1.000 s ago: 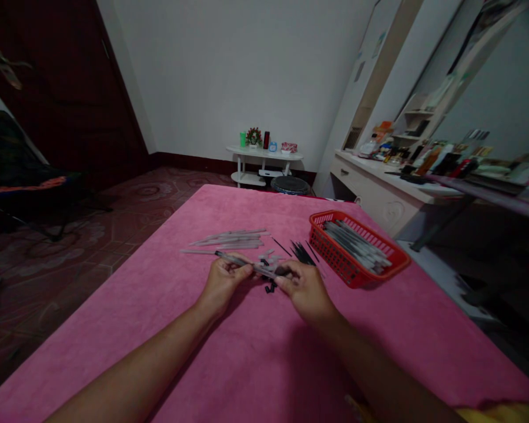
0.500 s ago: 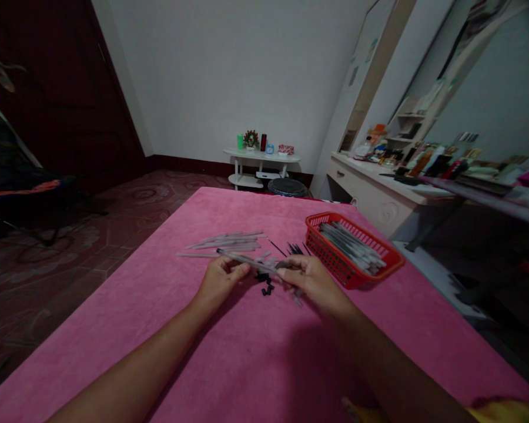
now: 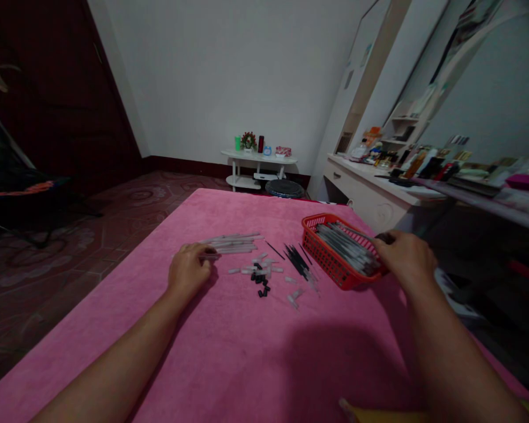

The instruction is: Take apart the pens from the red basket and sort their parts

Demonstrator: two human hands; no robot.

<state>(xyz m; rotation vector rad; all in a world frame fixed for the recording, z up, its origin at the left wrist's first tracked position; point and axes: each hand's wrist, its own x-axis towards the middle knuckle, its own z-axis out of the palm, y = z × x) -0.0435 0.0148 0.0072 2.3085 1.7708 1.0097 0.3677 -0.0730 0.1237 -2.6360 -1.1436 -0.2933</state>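
Note:
My left hand (image 3: pixel 187 270) rests on the pink cloth (image 3: pixel 229 352) with its fingers curled on a clear pen barrel at the near end of a row of clear barrels (image 3: pixel 231 242). My right hand (image 3: pixel 403 255) is over the near right corner of the red basket (image 3: pixel 324 258), which holds several assembled pens (image 3: pixel 346 244); its fingers are closed on the end of a pen there. Between the hands lie thin black refills (image 3: pixel 296 258), small black caps (image 3: pixel 261 286) and small clear pieces (image 3: pixel 264 267).
A white dresser (image 3: pixel 370 197) crowded with bottles stands to the right of the table. A low white shelf (image 3: pixel 258 164) with small items stands against the far wall. A dark chair (image 3: pixel 13 194) sits at the left by a dark door.
Both hands held one pen together at the centre. My right hand has since moved right to the basket with it, and my left hand has moved left to the barrels.

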